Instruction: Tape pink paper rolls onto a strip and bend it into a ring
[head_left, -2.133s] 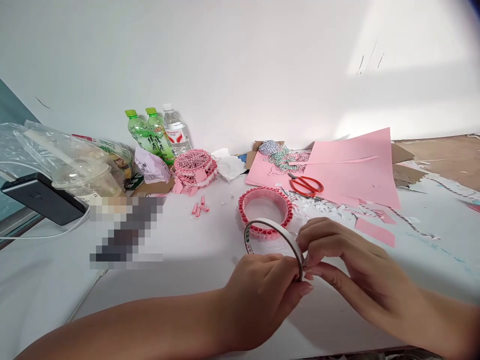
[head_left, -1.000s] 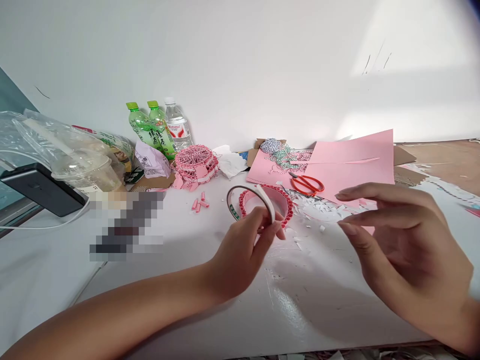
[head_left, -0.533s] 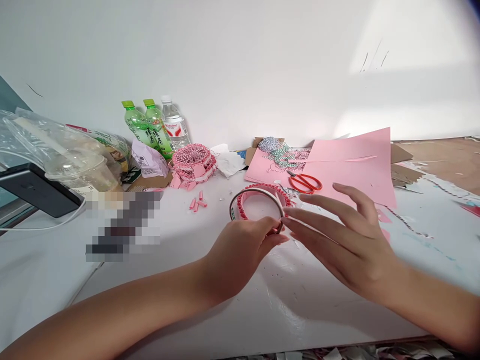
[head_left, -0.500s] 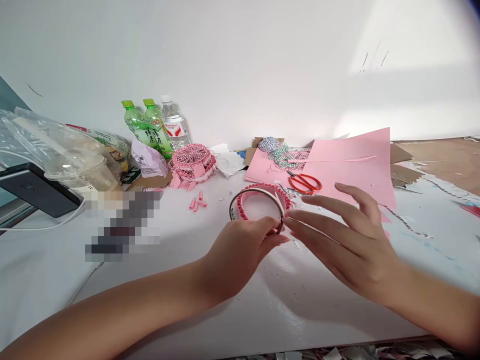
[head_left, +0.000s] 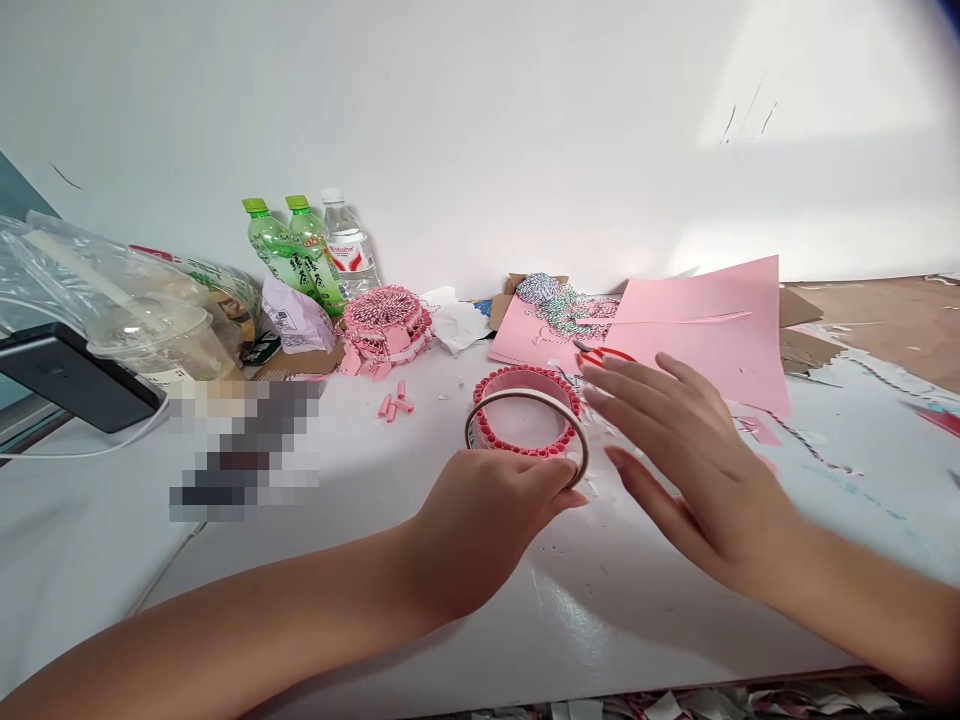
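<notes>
My left hand (head_left: 487,530) grips a thin roll of tape (head_left: 525,394) by its near right edge, thumb and fingers pinched on it. The roll is tilted up, with a green label inside its core. Just behind it on the table lies a pink paper ring (head_left: 568,392), edged with small rolled paper tubes and seen partly through the roll. To the right, my right hand (head_left: 697,480) is held open above the table, fingers stretched and thumb apart, with nothing in it. Orange-handled scissors (head_left: 611,354) lie beyond its fingertips, partly covered by them.
Several loose pink paper tubes (head_left: 405,405) lie left of the ring. Behind are a pink string-wrapped paper piece (head_left: 386,325), bottles (head_left: 349,250), twine (head_left: 566,310) and pink paper sheets (head_left: 697,300). A phone (head_left: 75,375) and a plastic cup (head_left: 161,340) stand at the left.
My right hand has drawn away from the tape roll and now covers part of the scissors. The roll has shifted slightly right and toward me, showing more of the pink ring.
</notes>
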